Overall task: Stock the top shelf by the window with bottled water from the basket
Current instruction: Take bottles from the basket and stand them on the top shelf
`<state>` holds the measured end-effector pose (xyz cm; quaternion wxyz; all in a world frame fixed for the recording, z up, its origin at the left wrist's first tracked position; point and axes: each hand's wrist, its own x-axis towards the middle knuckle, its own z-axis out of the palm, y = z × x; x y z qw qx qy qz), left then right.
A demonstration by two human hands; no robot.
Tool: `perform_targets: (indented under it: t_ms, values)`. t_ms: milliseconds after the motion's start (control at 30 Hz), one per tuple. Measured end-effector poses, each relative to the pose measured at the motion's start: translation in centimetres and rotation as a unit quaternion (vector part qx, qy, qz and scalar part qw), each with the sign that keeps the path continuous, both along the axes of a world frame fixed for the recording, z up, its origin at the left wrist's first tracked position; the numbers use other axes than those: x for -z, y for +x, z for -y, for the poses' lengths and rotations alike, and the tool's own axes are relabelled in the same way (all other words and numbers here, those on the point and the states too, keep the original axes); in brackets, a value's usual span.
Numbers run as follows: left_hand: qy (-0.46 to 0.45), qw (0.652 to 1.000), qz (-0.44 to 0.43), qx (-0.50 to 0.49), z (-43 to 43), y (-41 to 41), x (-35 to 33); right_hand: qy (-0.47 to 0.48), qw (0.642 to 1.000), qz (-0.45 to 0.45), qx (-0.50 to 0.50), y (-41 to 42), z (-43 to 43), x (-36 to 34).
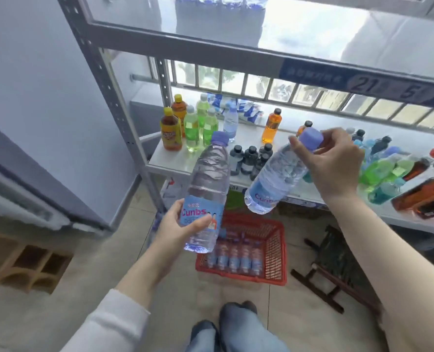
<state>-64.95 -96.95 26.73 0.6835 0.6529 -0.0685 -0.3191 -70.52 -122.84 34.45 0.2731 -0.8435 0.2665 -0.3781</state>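
- The left hand (178, 224) is wrapped round the lower, blue-labelled part of a clear plastic water bottle with a purple cap (208, 174). It holds the bottle nearly upright at about ten o'clock from the basket.
- The right hand (335, 163) pinches a second clear water bottle of the same kind (274, 179) by its neck and purple cap. That bottle hangs tilted, with its base swung toward seven o'clock. The two bottles are close but apart.
- The red plastic mesh basket (274, 247) sits on the tiled floor at six o'clock of the shelving, just ahead of the person's feet. More blue-labelled water bottles (236, 257) lie in rows inside it.
- The grey metal top shelf with a pale glossy board (299, 29) is at twelve o'clock, against the window. What look like blue-labelled bottles (221, 2) stand along its far edge, and bare board lies in front of them.
- The white lower shelf (175, 158), behind both hands, carries mixed orange, green and dark drinks and is not the target.
- The step in hand looks like the carry: both bottles are out of the basket and neither is on a shelf yet.
- The next move calls for lifting both over the grey front rail toward twelve o'clock. The tilted bottle needs righting so that it lands on its base beside the row there.
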Motion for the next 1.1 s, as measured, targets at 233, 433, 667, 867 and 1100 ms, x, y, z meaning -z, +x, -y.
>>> perform_targets:
  t_ms: [233, 433, 667, 867, 1100]
  values:
    - [-0.036, 0.997, 0.072, -0.003, 1.4, 4.6, -4.6, -0.033, 0.998, 0.041, -0.021, 5.9, -0.5, -6.8]
    - [-0.063, 0.99, 0.123, -0.029, 5.1, 10.1, -8.6, -0.063, 0.996, 0.051, -0.04, 11.1, 2.1, -12.7]
    - [-0.109, 0.976, 0.17, -0.078, 8.5, 17.2, -12.3, -0.089, 0.99, 0.076, -0.074, 18.3, 4.7, -18.2]
    - [-0.115, 0.969, 0.2, -0.092, 10.9, 24.4, -15.5, -0.094, 0.99, 0.061, -0.084, 25.2, 5.8, -21.4]
    - [-0.108, 0.96, 0.243, -0.088, 12.8, 33.0, -17.8, -0.107, 0.99, 0.041, -0.076, 32.6, 6.4, -22.9]
